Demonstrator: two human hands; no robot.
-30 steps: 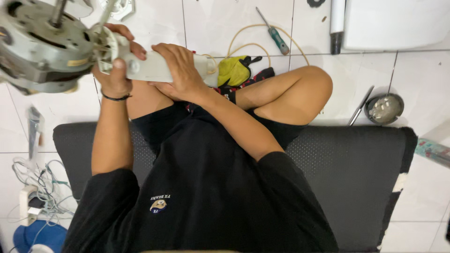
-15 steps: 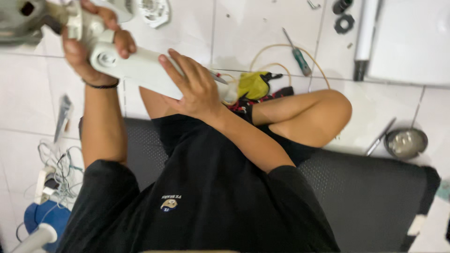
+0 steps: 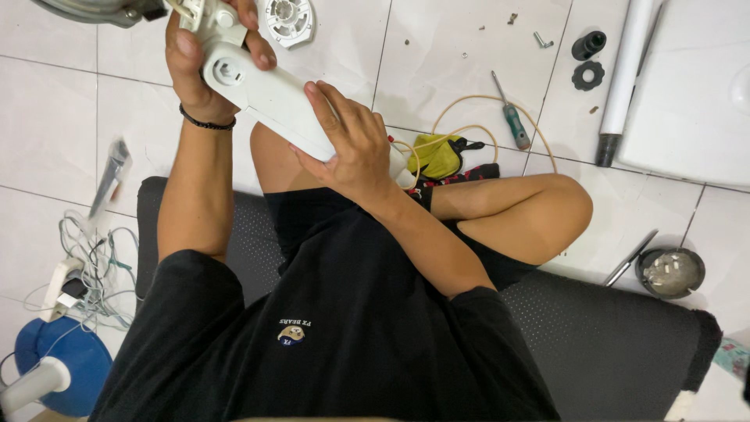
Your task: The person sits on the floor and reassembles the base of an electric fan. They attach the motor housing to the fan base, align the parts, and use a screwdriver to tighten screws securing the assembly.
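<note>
White housing raised above the lap, over the tiled floor. Left hand clamped around its upper end by the motor; right hand wrapped around its lower part. Screwdriver and yellow cloth lying beyond the knee.

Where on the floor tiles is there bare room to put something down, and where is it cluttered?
Bare tiles lie at upper left, between the left hand and the tangled cables, and in the upper middle, between the round white grille part and the screwdriver, save small screws. Crowded: around the yellow cloth, black rings and white tube.
</note>
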